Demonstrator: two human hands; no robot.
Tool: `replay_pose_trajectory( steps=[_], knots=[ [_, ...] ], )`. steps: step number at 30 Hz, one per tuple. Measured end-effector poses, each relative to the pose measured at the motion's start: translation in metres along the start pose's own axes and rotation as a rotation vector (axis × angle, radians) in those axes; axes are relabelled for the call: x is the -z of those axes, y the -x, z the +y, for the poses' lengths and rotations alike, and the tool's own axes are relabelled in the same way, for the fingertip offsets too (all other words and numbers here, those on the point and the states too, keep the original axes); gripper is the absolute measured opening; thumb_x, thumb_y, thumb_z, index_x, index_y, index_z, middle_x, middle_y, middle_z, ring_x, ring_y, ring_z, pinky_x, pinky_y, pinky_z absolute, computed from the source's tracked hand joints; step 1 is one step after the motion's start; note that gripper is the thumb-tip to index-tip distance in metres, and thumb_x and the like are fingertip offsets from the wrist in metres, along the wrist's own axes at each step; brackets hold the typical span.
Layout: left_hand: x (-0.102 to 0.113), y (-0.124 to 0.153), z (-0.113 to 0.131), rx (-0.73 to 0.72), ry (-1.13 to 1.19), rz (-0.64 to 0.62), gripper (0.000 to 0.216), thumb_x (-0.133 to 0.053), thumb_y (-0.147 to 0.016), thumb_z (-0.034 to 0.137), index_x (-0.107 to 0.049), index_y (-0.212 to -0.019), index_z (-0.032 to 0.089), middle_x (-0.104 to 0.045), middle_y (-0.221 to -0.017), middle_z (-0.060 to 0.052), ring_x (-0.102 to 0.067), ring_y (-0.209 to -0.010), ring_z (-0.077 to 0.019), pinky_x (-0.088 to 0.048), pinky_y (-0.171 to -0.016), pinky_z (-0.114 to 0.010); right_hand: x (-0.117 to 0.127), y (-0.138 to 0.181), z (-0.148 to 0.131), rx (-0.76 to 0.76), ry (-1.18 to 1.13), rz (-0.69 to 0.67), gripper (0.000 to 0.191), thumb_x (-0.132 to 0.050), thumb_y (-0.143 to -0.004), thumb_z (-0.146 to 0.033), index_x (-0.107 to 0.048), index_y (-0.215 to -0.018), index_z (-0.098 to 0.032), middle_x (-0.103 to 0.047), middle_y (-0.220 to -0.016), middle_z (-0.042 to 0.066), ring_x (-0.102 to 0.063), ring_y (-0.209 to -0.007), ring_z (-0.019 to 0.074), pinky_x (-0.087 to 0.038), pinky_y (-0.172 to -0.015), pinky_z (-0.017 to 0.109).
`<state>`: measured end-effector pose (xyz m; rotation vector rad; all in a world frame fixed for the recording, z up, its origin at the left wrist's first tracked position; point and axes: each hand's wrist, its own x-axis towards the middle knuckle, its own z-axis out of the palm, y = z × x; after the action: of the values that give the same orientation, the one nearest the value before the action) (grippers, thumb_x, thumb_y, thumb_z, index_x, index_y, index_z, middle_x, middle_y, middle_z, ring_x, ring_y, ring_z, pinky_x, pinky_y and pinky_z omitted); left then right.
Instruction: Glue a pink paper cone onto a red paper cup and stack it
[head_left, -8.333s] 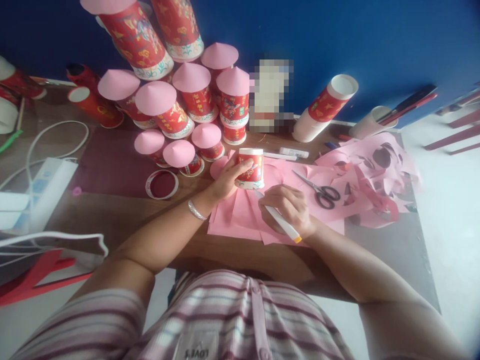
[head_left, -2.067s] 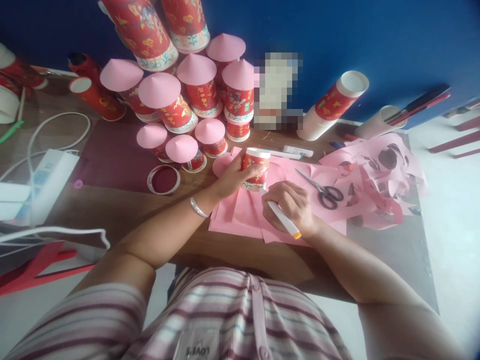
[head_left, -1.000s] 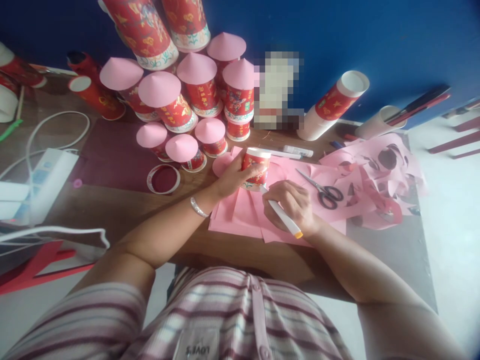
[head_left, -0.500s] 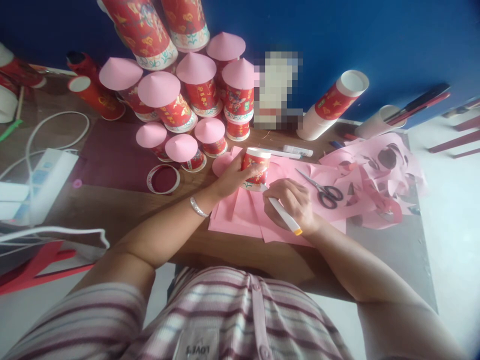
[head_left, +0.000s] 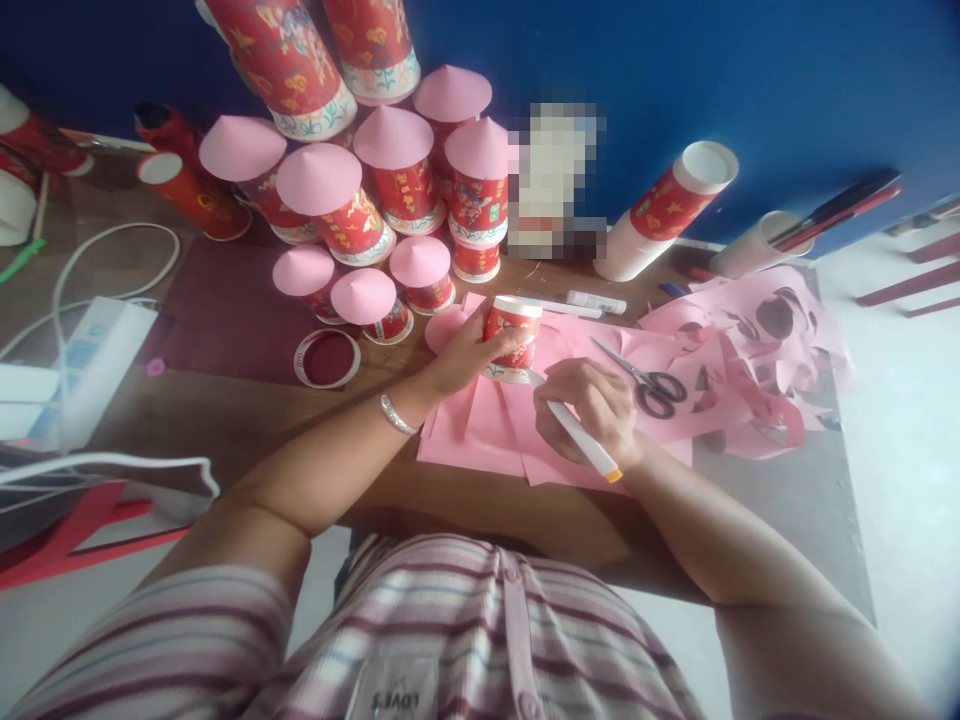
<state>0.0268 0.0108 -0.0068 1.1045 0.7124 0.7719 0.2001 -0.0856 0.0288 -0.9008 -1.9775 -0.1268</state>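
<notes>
Holding a small red paper cup with white ends (head_left: 517,318) nearly upright, the left hand (head_left: 461,355) wraps it from its left side, thumb across the front. From where I stand, the right hand (head_left: 589,405) is clenched around a slim white pen with a yellow end (head_left: 581,437). What matters is the gap at the cup's lower edge: the cup lies ahead and to the left of the right hand, its long axis running up and down, while the pen slants from its yellow end near the wrist to a pale tip just beside the patterned white band. I can't tell whether tip and cup touch. The left hand is the nearer, already against the cup. Below them, pale pink paper sheets (head_left: 487,430) overlap on a brown wooden table (head_left: 420,500), with black-handled metal scissors (head_left: 639,376) to the right and cut pink paper scraps (head_left: 739,300) beyond. To the left, 8 pink paper cones (head_left: 319,180) cap red cups of differing sizes, and 1 white ring (head_left: 301,360) lies near them. A deep blue wall (head_left: 480,40) stands behind everything.
</notes>
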Motion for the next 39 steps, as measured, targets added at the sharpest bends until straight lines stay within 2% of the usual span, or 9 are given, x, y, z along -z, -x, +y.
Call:
replay_pose_trajectory(
  steps=[4,8,13,26,33,39],
  knots=[
    [0.0001,0.0008,0.0004,0.005,0.002,-0.005,0.049,-0.081,-0.083,0.054,-0.059,-0.112,0.022,-0.071,-0.103,-0.004,-0.069,-0.096,-0.0223,-0.059,-0.087,-0.039,-0.0013,0.0009,-0.0055,0.029,-0.025,-0.054,0.031,-0.063,-0.083,-0.002,-0.058,-0.104,-0.024,-0.065,-0.075,-0.003,-0.067,-0.066,0.0174,-0.059,-0.062,0.031],
    [0.0003,0.0019,0.0012,-0.001,0.001,-0.013,0.046,-0.080,-0.085,0.054,-0.059,-0.111,0.023,-0.072,-0.104,-0.004,-0.070,-0.095,-0.0220,-0.058,-0.083,-0.036,-0.0020,0.0016,-0.0080,0.045,-0.027,-0.107,0.031,-0.061,-0.083,-0.002,-0.056,-0.104,-0.024,-0.064,-0.074,-0.003,-0.066,-0.066,0.0169,-0.059,-0.063,0.031],
    [-0.0003,0.0022,0.0021,-0.002,0.000,-0.013,0.041,-0.078,-0.087,0.052,-0.060,-0.109,0.023,-0.071,-0.105,-0.005,-0.071,-0.097,-0.0230,-0.058,-0.078,-0.034,-0.0032,0.0027,-0.0072,0.032,0.001,-0.114,0.031,-0.061,-0.084,-0.001,-0.057,-0.104,-0.024,-0.063,-0.073,-0.003,-0.065,-0.066,0.0168,-0.058,-0.062,0.030],
    [-0.0009,0.0018,0.0009,-0.026,-0.009,0.008,0.037,-0.079,-0.087,0.048,-0.061,-0.107,0.022,-0.071,-0.102,-0.003,-0.069,-0.094,-0.0206,-0.058,-0.083,-0.035,-0.0070,0.0043,-0.0050,0.018,0.032,-0.072,0.028,-0.061,-0.086,-0.001,-0.056,-0.103,-0.023,-0.064,-0.075,-0.001,-0.065,-0.063,0.0169,-0.057,-0.059,0.031],
    [-0.0004,0.0005,-0.0007,-0.024,-0.003,0.002,0.036,-0.078,-0.088,0.047,-0.060,-0.107,0.023,-0.068,-0.100,-0.003,-0.069,-0.095,-0.0216,-0.059,-0.085,-0.039,-0.0053,0.0036,-0.0062,-0.002,0.048,-0.112,0.027,-0.058,-0.087,-0.002,-0.054,-0.100,-0.025,-0.063,-0.075,-0.002,-0.063,-0.064,0.0157,-0.053,-0.059,0.029],
    [-0.0009,0.0019,0.0013,-0.010,0.021,-0.001,0.038,-0.080,-0.088,0.046,-0.060,-0.109,0.023,-0.067,-0.095,-0.001,-0.067,-0.085,-0.0174,-0.061,-0.076,-0.034,-0.0054,0.0024,-0.0086,-0.059,-0.015,-0.113,0.022,-0.058,-0.089,-0.004,-0.053,-0.097,-0.024,-0.061,-0.072,-0.003,-0.060,-0.060,0.0151,-0.051,-0.058,0.028]
  ],
)
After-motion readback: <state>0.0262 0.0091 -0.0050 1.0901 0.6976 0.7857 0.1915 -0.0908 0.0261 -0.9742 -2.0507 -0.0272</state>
